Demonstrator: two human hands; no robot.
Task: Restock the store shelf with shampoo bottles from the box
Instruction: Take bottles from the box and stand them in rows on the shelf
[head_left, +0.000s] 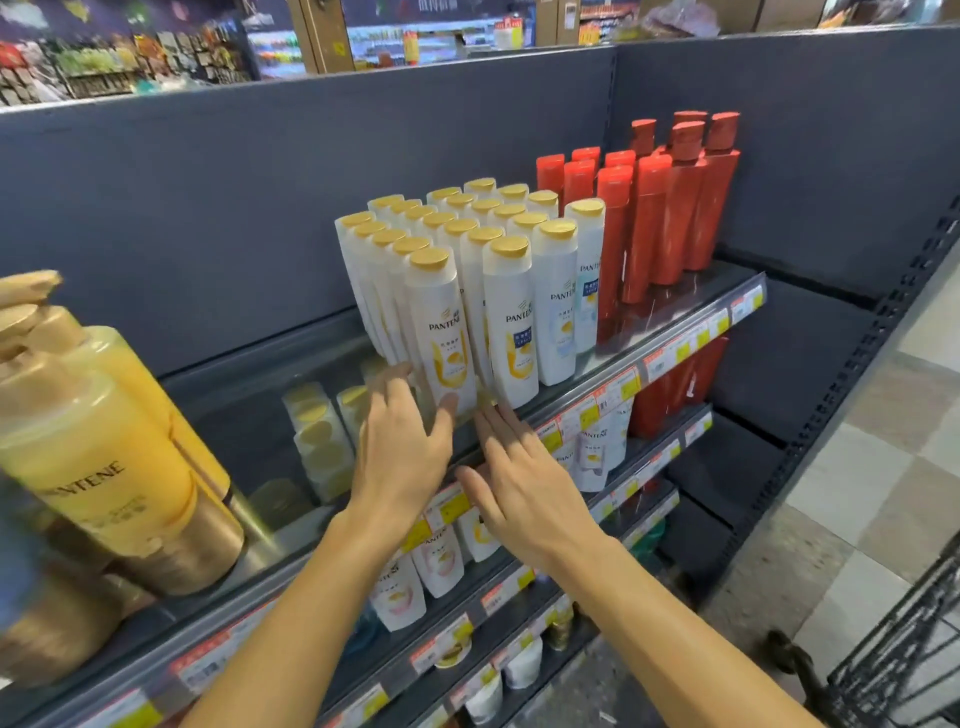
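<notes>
Left hand (402, 441): fingers straight and slightly spread; fingertips at the base of the front white bottle (445, 332), thumb on its lower front.
Right hand (519, 480): fingers straight, together, flat by the top shelf's (675, 317) front edge, holding nothing.
Shampoo bottles (467, 249): glossy white plastic, slim, gold flip caps; upright in tight rows mid-shelf, reaching the front edge.
Red bottles (670, 208): tall, smooth, just right of the white ones.
Pump bottles (104, 447): large, amber, gold necks, at the shelf's left end.

PANTENE read clearly across the white shampoo bottles (447, 332) standing up front on the shelf. The same PANTENE showed on the big yellow pump bottle (98, 467) at left, while the price tags (618, 387) stayed too blurred to read.
</notes>
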